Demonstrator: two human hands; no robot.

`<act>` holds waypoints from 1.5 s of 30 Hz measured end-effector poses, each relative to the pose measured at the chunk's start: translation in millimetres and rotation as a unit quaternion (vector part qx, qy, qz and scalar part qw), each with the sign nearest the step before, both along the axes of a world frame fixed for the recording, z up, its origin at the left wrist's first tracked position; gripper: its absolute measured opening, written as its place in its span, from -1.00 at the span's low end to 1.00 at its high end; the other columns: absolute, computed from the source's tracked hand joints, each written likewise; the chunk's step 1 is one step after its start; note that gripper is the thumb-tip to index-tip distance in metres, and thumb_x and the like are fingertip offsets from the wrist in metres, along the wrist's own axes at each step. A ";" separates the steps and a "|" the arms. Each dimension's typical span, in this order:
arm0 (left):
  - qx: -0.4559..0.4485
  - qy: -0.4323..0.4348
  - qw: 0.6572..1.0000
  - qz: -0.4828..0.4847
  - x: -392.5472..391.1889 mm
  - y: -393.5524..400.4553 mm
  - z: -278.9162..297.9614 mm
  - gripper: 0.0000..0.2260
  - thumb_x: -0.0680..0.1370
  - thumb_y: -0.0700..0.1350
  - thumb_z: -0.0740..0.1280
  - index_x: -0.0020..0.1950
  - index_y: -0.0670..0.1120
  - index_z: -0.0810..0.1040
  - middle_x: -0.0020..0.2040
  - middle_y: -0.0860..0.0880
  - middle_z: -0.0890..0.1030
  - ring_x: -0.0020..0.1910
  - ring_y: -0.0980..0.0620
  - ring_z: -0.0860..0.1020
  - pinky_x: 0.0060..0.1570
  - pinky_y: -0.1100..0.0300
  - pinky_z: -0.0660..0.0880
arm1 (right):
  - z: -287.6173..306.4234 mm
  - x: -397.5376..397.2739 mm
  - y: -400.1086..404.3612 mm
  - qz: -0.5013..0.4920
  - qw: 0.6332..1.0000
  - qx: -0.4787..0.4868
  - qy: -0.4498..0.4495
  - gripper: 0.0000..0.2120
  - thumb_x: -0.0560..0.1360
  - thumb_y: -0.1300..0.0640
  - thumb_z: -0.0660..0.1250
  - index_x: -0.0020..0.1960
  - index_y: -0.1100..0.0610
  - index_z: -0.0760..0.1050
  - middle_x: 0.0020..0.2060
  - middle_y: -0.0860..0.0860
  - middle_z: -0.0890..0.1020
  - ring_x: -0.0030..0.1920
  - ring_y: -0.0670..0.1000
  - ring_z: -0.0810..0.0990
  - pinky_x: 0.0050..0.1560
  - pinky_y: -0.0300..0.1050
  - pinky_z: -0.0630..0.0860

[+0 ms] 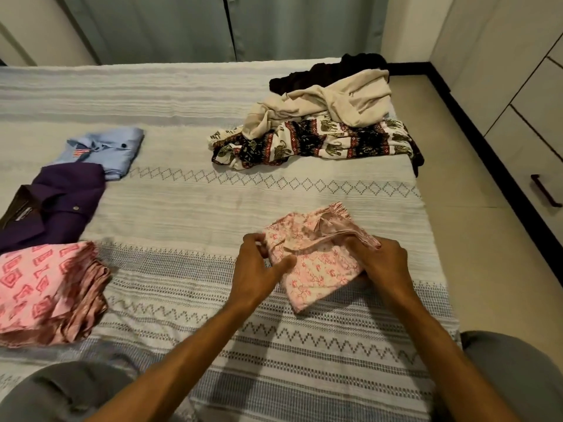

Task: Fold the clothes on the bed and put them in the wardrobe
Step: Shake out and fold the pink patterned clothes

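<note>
A small pink floral garment (316,266), partly folded, lies on the striped bedspread (189,208) in front of me. My left hand (256,272) grips its left edge with curled fingers. My right hand (385,263) holds its right side, fingers tucked under a fold. At the left lie folded clothes: a light blue shirt (105,150), a purple shirt (58,202) and a pink patterned cloth (45,290). An unfolded heap sits at the far right: a beige garment (329,108), an elephant-print piece (320,141) and a dark one (323,73).
White wardrobe doors and drawers with a dark handle (545,190) run along the right wall. A strip of beige floor (475,214) separates them from the bed. Grey curtains (219,25) hang behind the bed. My grey-clad knees show at the bottom corners.
</note>
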State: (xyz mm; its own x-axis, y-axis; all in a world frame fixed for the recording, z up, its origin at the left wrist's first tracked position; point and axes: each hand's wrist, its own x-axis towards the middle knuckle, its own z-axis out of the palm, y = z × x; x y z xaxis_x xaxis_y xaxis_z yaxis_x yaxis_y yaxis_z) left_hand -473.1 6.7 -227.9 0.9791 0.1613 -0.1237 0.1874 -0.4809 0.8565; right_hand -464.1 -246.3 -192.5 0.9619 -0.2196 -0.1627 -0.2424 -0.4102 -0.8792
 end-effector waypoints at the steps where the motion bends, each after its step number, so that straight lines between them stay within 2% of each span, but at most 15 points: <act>1: -0.001 -0.004 1.000 -0.007 6.7 0.8 1.1 -0.36 0.43 0.30 0.52 0.33 0.08 0.32 0.13 0.07 0.62 0.05 0.09 0.65 0.01 0.01 0.68 | -1.1 -1.0 -0.6 -0.009 1.000 -0.009 -0.021 -0.68 0.55 -0.16 0.44 -0.20 0.07 0.65 -0.39 -0.02 0.69 -0.41 -0.11 0.64 -0.44 -0.24 0.50; 6: 0.154 -0.096 0.981 -0.066 36.4 4.2 8.4 -0.64 0.62 0.28 0.29 0.33 0.16 0.38 0.19 0.07 0.48 0.03 0.09 0.63 -0.17 0.02 0.69 | -5.1 -1.4 -11.0 -0.037 0.985 -0.169 0.024 -0.44 0.59 -0.34 0.24 -0.28 0.10 0.58 -0.46 -0.01 0.62 -0.44 0.06 0.62 -0.34 -0.01 0.61; 8: 0.199 -0.127 0.968 -0.084 43.0 10.7 7.8 -0.75 0.65 0.25 0.28 0.27 0.20 0.44 0.18 0.11 0.45 0.04 0.13 0.60 -0.19 0.07 0.66 | 1.4 6.1 -8.2 -0.002 0.950 -0.309 0.034 -0.49 0.54 -0.39 0.24 -0.07 0.08 0.52 -0.30 -0.04 0.60 -0.32 0.03 0.57 -0.22 -0.04 0.56; 12: 0.126 -0.104 0.979 -0.125 54.7 20.8 14.1 -0.87 0.63 0.18 0.36 0.09 0.17 0.57 0.06 0.16 0.52 -0.15 0.27 0.55 -0.22 0.24 0.51 | 6.6 32.3 9.9 0.095 0.870 -0.470 -0.109 -0.33 0.44 -0.30 0.41 0.36 0.08 0.35 0.11 0.07 0.52 0.05 0.09 0.55 0.01 0.09 0.51; 16: 0.039 -0.066 0.986 -0.145 71.3 26.2 17.8 -0.90 0.60 0.08 0.43 -0.03 0.09 0.62 -0.06 0.08 0.65 -0.19 0.13 0.63 -0.24 0.11 0.59 | 0.2 65.4 19.7 0.115 0.889 -0.425 -0.131 -0.69 0.64 -0.18 0.18 0.12 0.02 0.51 -0.06 0.02 0.62 -0.06 0.10 0.58 0.02 0.13 0.49; 19: 0.028 -0.049 0.993 -0.105 72.1 23.5 15.5 -0.83 0.59 0.10 0.45 0.06 0.04 0.60 -0.02 0.04 0.64 -0.12 0.09 0.65 -0.15 0.09 0.64 | -5.9 79.7 11.3 0.045 0.954 -0.288 -0.076 -0.57 0.68 -0.21 0.13 -0.16 0.03 0.53 -0.31 -0.04 0.59 -0.25 0.08 0.60 -0.21 -0.04 0.44; 21: 0.038 -0.045 0.998 -0.009 62.8 14.5 15.5 -0.66 0.58 0.12 0.45 0.26 0.01 0.48 0.11 0.02 0.57 -0.02 0.10 0.62 -0.14 0.17 0.62 | -5.4 82.7 5.6 -0.012 0.971 -0.237 -0.032 -0.61 0.65 -0.21 0.19 -0.06 0.09 0.53 -0.18 0.04 0.63 -0.12 0.15 0.63 -0.21 -0.06 0.43; 24: -0.128 0.087 0.983 0.098 42.1 8.0 22.1 -0.61 0.60 0.07 0.44 0.23 -0.18 0.44 -0.04 -0.07 0.63 -0.21 0.04 0.65 -0.30 0.14 0.63 | -1.0 74.7 2.7 -0.001 0.950 -0.309 0.052 -0.32 0.59 -0.41 0.15 0.34 0.18 0.35 0.20 0.18 0.54 0.17 0.24 0.55 0.09 0.13 0.52; 26: -0.209 0.200 0.956 0.056 27.3 8.7 28.1 -0.58 0.62 0.13 0.40 0.07 -0.26 0.58 -0.19 -0.06 0.68 -0.32 0.01 0.65 -0.30 0.10 0.62 | 0.4 67.3 -0.3 0.049 0.941 -0.311 0.128 -0.11 0.43 -0.59 0.17 0.32 0.20 0.33 0.13 0.14 0.56 0.08 0.21 0.59 0.02 0.08 0.55; 28: -0.255 0.275 0.927 0.012 15.1 3.1 36.0 -0.65 0.64 0.11 0.37 0.11 -0.19 0.64 -0.07 -0.10 0.76 -0.14 -0.09 0.75 -0.04 -0.03 0.69 | 4.6 65.2 -6.8 0.090 0.943 -0.268 0.176 -0.08 0.27 -0.59 0.39 0.18 0.20 0.41 -0.02 0.03 0.61 -0.06 0.12 0.65 -0.14 -0.03 0.57; 33: -0.272 0.282 0.920 -0.026 1.7 -6.9 37.6 -0.72 0.59 -0.08 0.48 0.25 -0.14 0.59 0.05 -0.09 0.76 0.02 -0.09 0.74 0.10 -0.08 0.68 | 34.2 69.0 -13.9 0.139 0.968 -0.067 0.200 -0.60 0.36 -0.14 0.61 -0.09 0.19 0.66 -0.28 0.02 0.74 -0.37 -0.01 0.67 -0.27 -0.11 0.57; 37: -0.370 0.208 0.900 0.096 -19.8 12.9 41.2 -0.73 0.61 -0.06 0.45 0.18 -0.14 0.46 -0.16 -0.03 0.65 -0.30 0.04 0.65 -0.33 0.15 0.57 | 90.4 59.7 25.9 0.176 0.976 -0.070 0.105 -0.69 0.45 -0.11 0.53 0.10 0.02 0.64 -0.17 0.01 0.73 -0.17 0.10 0.73 -0.25 -0.08 0.60; 40: -0.516 0.242 0.815 0.104 -36.6 28.2 55.5 -0.67 0.56 0.25 0.37 0.06 0.00 0.51 -0.13 -0.02 0.52 -0.29 0.03 0.54 -0.27 0.13 0.55 | 148.5 35.3 79.0 0.244 0.956 -0.162 0.014 -0.65 0.39 -0.29 0.45 0.09 -0.15 0.63 -0.12 -0.05 0.72 -0.14 0.07 0.70 -0.25 -0.05 0.57; 43: -0.649 0.243 0.712 0.112 -48.1 41.2 61.5 -0.37 0.53 0.49 0.18 0.41 0.11 0.50 0.36 -0.12 0.57 0.21 -0.27 0.59 0.31 -0.37 0.44 | 189.2 7.8 147.4 0.349 0.906 -0.232 -0.064 -0.36 0.27 -0.67 0.20 0.01 -0.20 0.62 -0.21 -0.12 0.71 -0.23 -0.04 0.68 -0.25 0.03 0.59; 45: -0.702 0.181 0.683 0.094 -55.5 64.6 81.6 -0.20 0.47 0.59 0.12 0.50 0.09 0.49 0.45 -0.17 0.54 0.39 -0.34 0.49 0.41 -0.41 0.31 | 199.7 -9.0 203.5 0.407 0.862 -0.283 -0.107 -0.28 0.22 -0.73 0.10 -0.06 -0.18 0.59 -0.29 -0.14 0.66 -0.29 -0.09 0.63 -0.29 0.03 0.58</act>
State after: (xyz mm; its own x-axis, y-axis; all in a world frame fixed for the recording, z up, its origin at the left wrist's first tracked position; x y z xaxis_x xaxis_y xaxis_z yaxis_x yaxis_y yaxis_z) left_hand -528.6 71.3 -146.4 0.8224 -0.2461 -0.5129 0.4540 0.8273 0.3310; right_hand -473.0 -42.8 7.1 0.8289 0.5572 -0.0502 0.4719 -0.7446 -0.4720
